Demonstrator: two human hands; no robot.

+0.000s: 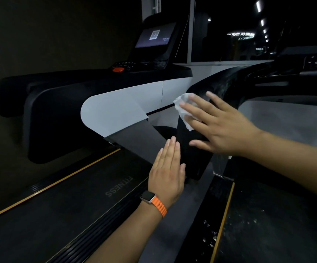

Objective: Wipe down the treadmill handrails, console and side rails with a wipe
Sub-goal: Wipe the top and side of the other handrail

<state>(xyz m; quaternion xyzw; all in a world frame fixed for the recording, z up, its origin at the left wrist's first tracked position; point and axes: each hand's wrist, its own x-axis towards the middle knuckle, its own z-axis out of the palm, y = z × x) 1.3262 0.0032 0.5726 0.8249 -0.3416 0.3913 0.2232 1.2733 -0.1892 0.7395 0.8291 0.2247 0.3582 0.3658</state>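
R hand [222, 126], fingers spread flat, presses white wipe [182, 107] onto black handrail [188, 158], centre-right of frame. L hand [167, 173] flat, fingers straight & together, just beside rail's lower part, lower centre. Orange-strap watch [148, 197] on L wrist.

The right hand [224, 128] lies flat on a wipe [181, 109] against the upper part of a treadmill upright [190, 149]. The left hand [168, 175] is below it, just beside the same upright. A belt [62, 211] stretches to the left, with the console [154, 40] behind it.
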